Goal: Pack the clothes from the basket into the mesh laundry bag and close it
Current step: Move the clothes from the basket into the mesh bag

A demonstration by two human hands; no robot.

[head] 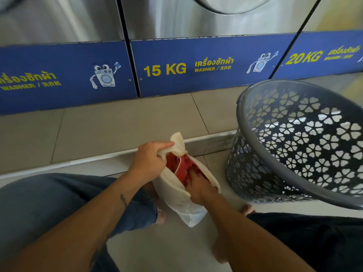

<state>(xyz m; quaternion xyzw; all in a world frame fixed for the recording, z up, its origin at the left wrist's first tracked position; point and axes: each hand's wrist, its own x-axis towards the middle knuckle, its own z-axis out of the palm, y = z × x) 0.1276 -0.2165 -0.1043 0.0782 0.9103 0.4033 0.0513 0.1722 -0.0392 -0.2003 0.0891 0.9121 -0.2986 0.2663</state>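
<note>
A white mesh laundry bag [176,195] stands on the floor between my knees with its mouth open. My left hand [149,160] grips the bag's upper rim and holds it up. A red garment [181,165] fills the mouth of the bag. My right hand [196,186] is pushed into the opening, its fingers on the red cloth and partly hidden by it. The grey plastic basket [253,146] with flower-shaped cut-outs stands tilted on the right, and no clothes show inside it.
A row of steel washers with blue panels [196,65] stands ahead on a tiled step [117,126]. My legs, in jeans [39,203], frame the bag on both sides. The floor is pale tile.
</note>
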